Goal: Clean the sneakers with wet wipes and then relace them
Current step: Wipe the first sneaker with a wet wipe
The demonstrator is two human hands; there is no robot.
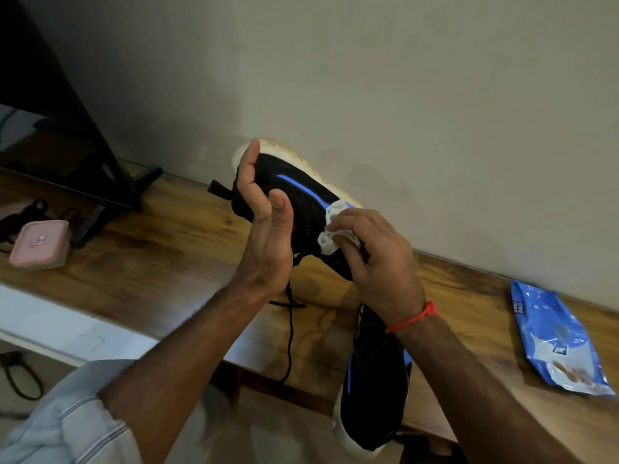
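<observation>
Wiping's underway: right hand [375, 259] grips the wet wipe [330, 234] on the raised sneaker [301, 192], left hand [264, 222] open-fingered steadying it, second sneaker [375, 390] and relacing to come.

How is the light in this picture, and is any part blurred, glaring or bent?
Head view: dim, warm light; pale glare on the wooden table near its front edge; the wall-table line curves from the wide lens; the wet wipe and right hand look slightly motion-blurred; the raised sneaker stays fairly sharp.
</observation>
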